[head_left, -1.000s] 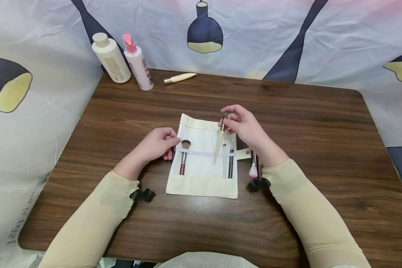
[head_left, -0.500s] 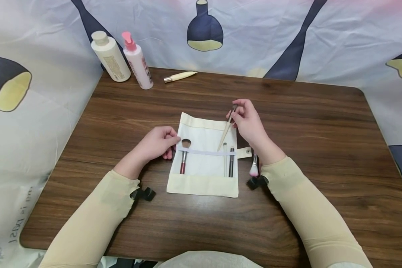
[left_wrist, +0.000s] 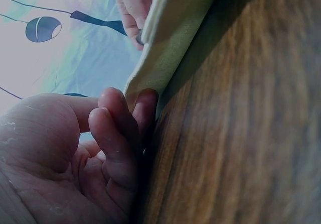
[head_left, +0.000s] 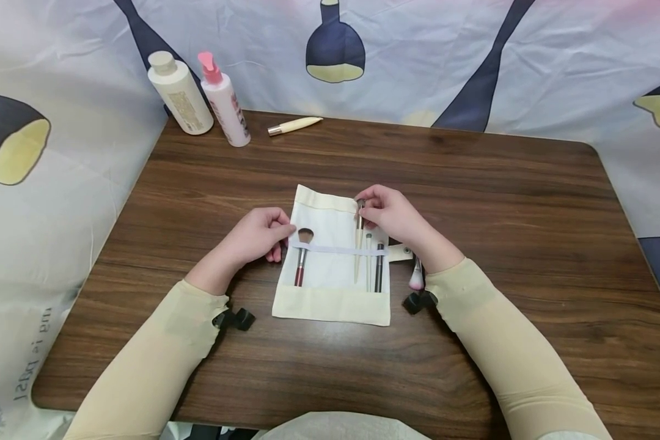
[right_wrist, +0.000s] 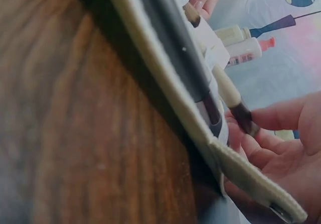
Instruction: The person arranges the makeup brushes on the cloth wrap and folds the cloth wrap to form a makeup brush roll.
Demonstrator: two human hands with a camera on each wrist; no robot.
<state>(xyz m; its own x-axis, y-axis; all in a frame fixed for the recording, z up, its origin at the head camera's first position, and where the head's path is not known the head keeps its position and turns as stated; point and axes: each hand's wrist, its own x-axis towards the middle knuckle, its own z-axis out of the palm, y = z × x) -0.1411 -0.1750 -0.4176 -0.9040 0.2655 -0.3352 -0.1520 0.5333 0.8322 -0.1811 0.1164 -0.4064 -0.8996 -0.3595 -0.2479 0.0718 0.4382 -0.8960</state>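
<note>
Clock centred on cream pouch [head_left: 331,304], mid-table, 12 pointing away from person. Pale-handled brush [head_left: 359,237] at 1–2 o'clock, handle tip toward 6; over or under elastic band [head_left: 330,250], cannot tell. Right hand [head_left: 389,212] pinches brush near bristle end. Left hand [head_left: 255,234] pinches pouch edge, 10 o'clock. Red-handled brush [head_left: 301,260] at 9; thin pale brush [head_left: 369,269], dark brush [head_left: 379,272] near 3. Farther, 10–11: white bottle [head_left: 183,101], pink-pump bottle [head_left: 227,110].
</note>
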